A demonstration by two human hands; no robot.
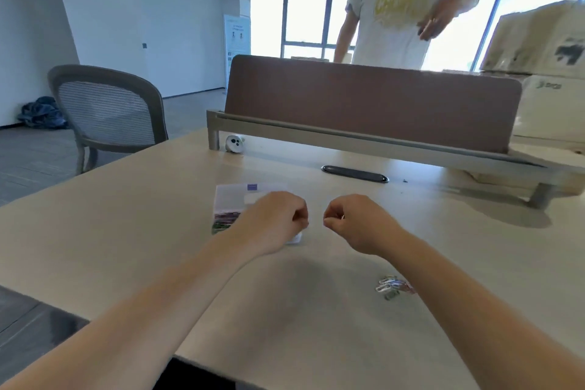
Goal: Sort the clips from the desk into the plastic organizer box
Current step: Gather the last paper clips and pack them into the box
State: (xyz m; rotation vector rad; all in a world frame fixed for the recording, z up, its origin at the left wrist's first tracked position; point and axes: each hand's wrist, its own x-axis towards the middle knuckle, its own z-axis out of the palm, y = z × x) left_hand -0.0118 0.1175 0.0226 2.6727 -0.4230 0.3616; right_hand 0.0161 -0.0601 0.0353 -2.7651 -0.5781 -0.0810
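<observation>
A clear plastic organizer box (232, 199) with a purple label lies flat on the desk, and my left hand (272, 222) covers its right half. That hand's fingers are curled down at the box's right edge and seem to grip it. Just to the right, my right hand (354, 222) hovers above the desk with fingers curled and thumb meeting fingertips; a small glint there looks like a pinched clip. A small pile of coloured clips (392, 286) lies on the desk beside my right forearm, apart from the box.
A brown divider panel (373, 104) crosses the far side of the desk, with a black cable slot (354, 173) in front and a small white camera (235, 144) at its left end. A person stands behind the panel. A grey chair (107, 111) stands at the left, cardboard boxes (544, 73) at the right.
</observation>
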